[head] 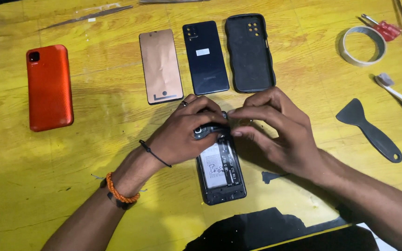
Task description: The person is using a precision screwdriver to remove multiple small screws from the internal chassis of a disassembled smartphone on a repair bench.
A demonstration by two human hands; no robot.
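Both my left hand (182, 132) and right hand (275, 128) pinch a black inner cover (209, 131) off the opened phone (220, 174); careless prying might crack it.

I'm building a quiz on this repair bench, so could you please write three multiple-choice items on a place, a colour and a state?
1. Where is the tape roll?
A. top right
B. bottom left
C. beside the orange phone

2. What colour is the phone lying alone at the left?
A. blue
B. orange
C. white

3. What state is the phone under the hands?
A. sealed in a case
B. back off, battery showing
C. screen lit

Answers:
1 A, it lies near the table's top right corner.
2 B, its back is orange.
3 B, left hand and right hand work at its upper end, the battery bare below.
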